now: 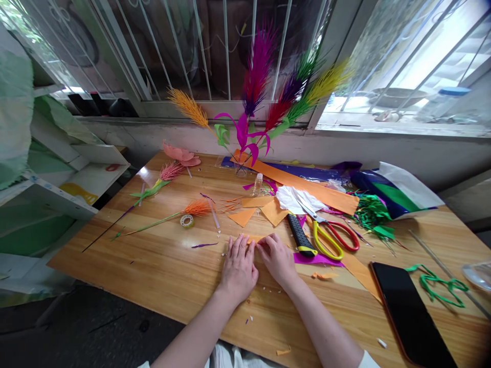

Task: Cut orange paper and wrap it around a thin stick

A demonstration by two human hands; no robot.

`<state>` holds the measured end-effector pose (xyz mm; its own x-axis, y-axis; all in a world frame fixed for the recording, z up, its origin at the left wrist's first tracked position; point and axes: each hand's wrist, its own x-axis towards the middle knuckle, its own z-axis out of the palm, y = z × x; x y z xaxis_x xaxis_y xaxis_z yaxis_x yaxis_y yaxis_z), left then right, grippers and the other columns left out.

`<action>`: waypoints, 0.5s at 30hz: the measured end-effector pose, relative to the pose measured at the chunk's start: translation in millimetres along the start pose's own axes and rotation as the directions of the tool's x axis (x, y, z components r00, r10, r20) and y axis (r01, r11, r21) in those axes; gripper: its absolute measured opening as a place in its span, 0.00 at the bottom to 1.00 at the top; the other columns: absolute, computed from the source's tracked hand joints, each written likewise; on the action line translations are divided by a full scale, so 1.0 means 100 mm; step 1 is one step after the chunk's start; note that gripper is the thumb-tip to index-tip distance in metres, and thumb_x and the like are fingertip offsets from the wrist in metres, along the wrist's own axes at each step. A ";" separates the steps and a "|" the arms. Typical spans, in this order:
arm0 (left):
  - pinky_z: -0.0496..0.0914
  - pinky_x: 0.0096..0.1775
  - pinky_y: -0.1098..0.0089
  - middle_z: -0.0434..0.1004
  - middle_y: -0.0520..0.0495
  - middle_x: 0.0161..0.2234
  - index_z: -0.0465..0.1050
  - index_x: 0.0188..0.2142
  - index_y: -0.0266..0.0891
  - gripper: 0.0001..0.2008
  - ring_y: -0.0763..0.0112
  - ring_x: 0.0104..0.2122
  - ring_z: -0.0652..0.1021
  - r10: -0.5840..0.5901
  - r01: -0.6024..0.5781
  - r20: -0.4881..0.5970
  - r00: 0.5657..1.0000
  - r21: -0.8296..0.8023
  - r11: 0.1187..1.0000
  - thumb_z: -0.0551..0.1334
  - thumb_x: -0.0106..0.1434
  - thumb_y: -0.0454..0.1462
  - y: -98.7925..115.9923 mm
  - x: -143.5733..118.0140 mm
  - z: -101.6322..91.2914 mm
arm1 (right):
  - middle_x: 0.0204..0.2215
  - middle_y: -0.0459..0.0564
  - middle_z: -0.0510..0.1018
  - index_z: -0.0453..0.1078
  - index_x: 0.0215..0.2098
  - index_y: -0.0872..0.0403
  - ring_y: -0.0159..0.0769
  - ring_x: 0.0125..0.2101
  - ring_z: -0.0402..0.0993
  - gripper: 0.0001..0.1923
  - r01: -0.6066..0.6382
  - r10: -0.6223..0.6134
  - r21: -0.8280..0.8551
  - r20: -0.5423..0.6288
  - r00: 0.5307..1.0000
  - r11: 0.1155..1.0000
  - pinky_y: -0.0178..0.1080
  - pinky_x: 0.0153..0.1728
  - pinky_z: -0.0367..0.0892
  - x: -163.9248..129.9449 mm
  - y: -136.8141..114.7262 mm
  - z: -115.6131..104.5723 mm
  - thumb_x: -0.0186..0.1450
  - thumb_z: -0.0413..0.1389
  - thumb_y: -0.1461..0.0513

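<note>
A small piece of orange paper (253, 238) lies on the wooden table, mostly covered by my fingertips. My left hand (238, 268) rests palm down with its fingers stretched out flat, the fingertips on the paper's left part. Bent fingers of my right hand (277, 259) pinch the paper's right end. Just beyond my hands are cut orange paper pieces (274, 211). To the right of my right hand lie a black-and-yellow utility knife (301, 236) and scissors (329, 244) with yellow and red handles, over a magenta strip (320, 260).
A vase (241, 171) of colourful paper grass plumes stands at the back. An orange plume stem (197, 208), a tape roll (186, 221) and a pink flower (184, 155) lie left. At right are a phone (410, 312), green twisted strips (441, 283) and tinsel (372, 210).
</note>
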<state>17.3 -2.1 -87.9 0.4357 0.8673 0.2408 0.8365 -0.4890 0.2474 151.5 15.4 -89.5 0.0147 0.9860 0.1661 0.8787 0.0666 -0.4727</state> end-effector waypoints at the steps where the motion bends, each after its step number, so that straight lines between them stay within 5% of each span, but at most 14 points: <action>1: 0.47 0.56 0.50 0.54 0.38 0.56 0.54 0.54 0.33 0.28 0.57 0.57 0.51 -0.001 0.001 0.003 1.000 0.002 1.000 0.53 0.51 0.32 0.01 0.01 0.00 | 0.28 0.47 0.69 0.66 0.28 0.53 0.30 0.22 0.66 0.09 -0.003 0.003 -0.003 -0.008 1.000 1.000 0.32 0.20 0.53 0.00 0.00 0.01 0.61 0.47 0.58; 15: 0.46 0.57 0.54 0.51 0.39 0.57 0.50 0.56 0.31 0.31 0.58 0.58 0.49 -0.020 0.019 0.054 0.998 0.004 1.000 0.52 0.51 0.32 0.01 0.06 0.03 | 0.33 0.47 0.68 0.67 0.33 0.52 0.29 0.25 0.67 0.08 -0.008 0.007 0.037 0.030 1.000 0.999 0.31 0.23 0.55 0.01 0.01 0.00 0.60 0.47 0.60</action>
<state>21.6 3.4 -89.3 0.4367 0.8805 0.1845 0.8461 -0.4717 0.2484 152.3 16.3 -90.3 0.0064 0.9906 0.1366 0.8603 0.0642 -0.5057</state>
